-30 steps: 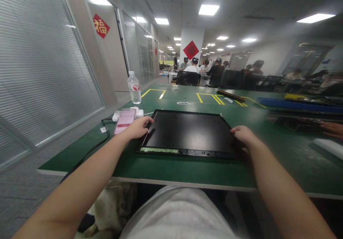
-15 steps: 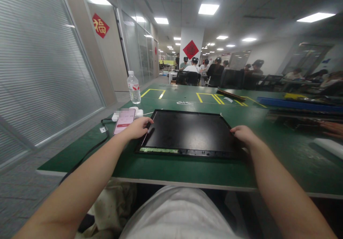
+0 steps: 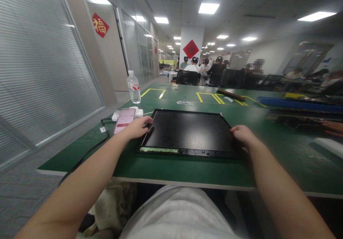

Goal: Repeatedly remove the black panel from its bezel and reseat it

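A black flat display panel (image 3: 190, 130) lies on the green table in front of me, its dark screen facing up. Along its near edge runs a narrow strip with a green circuit board (image 3: 159, 150) at the left part. My left hand (image 3: 139, 127) grips the panel's left edge, thumb and fingers closed on the frame. On the opposite side my right hand (image 3: 243, 134) pinches the right edge; some of its fingers are hidden beneath. A phone (image 3: 124, 120) with a lit screen rests just beyond my left forearm.
A water bottle (image 3: 134, 88) stands at the back left beside white plugs (image 3: 138, 111) and a black cable (image 3: 98, 144). Yellow tape (image 3: 206, 93) marks the green table (image 3: 184, 171). At right are a blue bar (image 3: 297, 103), a white object (image 3: 329, 148) and another person's hand (image 3: 333, 127).
My hands and the panel stay almost in place. The other person's hand at the far right has shifted slightly.
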Tool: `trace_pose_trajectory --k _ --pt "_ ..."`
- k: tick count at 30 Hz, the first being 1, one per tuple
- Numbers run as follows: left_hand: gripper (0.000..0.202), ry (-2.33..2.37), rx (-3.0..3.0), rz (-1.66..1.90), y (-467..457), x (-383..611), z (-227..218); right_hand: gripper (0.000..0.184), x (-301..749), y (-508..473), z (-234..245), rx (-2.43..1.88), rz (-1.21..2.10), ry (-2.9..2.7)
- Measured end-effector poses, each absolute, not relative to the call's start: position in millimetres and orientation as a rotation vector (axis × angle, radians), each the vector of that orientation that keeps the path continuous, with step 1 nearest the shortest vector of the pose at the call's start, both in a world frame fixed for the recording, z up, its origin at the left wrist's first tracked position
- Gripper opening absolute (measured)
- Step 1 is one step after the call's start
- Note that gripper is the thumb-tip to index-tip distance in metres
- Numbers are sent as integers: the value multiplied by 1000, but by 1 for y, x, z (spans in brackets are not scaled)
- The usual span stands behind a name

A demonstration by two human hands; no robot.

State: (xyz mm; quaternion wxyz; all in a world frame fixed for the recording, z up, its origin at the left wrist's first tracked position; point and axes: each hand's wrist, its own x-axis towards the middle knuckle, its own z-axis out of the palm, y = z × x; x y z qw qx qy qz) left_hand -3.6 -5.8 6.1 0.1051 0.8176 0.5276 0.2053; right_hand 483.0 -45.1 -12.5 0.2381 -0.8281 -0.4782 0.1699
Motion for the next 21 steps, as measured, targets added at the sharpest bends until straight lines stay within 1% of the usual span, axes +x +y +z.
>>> trace_pose_trajectory --k 5,9,11,13,16,21 --pt "51 1650 2516 467 -11 3 10 37 480 -47 -8 -2312 453 -1330" --pt "55 1812 2636 307 -18 14 12 36 479 -48 -9 -2300 449 -1335" --pt "55 1832 2726 214 -21 18 13 36 480 -48 -9 -2292 456 -1330" --pt "55 1809 2785 193 -22 21 13 37 481 -47 -10 -2290 455 -1325" --pt "51 1745 2742 312 -20 18 12 36 483 -45 -11 -2292 439 -1337" --pt "46 1588 2471 651 -9 0 11 35 488 -42 -18 -2259 440 -1379"
